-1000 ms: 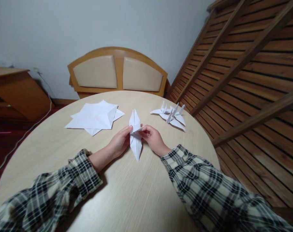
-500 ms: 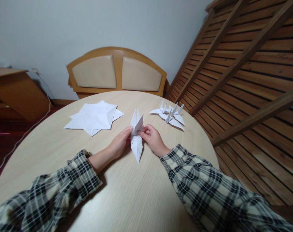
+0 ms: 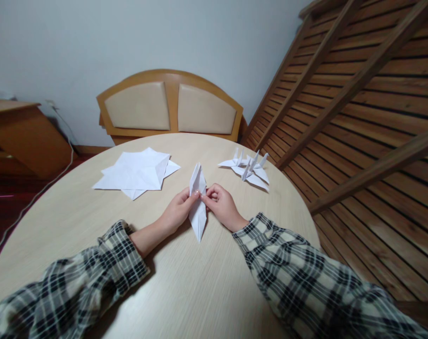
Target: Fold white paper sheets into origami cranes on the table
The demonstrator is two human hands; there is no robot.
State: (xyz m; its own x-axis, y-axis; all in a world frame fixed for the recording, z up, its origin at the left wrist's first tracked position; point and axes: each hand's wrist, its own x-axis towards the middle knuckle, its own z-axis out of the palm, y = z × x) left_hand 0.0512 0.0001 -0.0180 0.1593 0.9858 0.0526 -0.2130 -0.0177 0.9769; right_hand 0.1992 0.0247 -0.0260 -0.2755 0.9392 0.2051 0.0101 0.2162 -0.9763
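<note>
A white folded paper, long and pointed at both ends, is held over the middle of the table between my two hands. From the left, my left hand grips it, thumb lying across its front near the middle. My right hand pinches its right edge at about the same height, thumb against the curled forefinger. The upper part stands up in a narrow pointed flap. Fingers behind the paper are hidden.
White creased paper sheets lie overlapped on the left of the round wooden table. Several white paper cranes stand at the back right. A headboard rises behind the table, and a slatted wooden frame leans at the right.
The paper's upper flap, spread apart before, now sits folded together and narrower. My left thumb has moved right across the paper's front. My right hand stays nearly in place.
</note>
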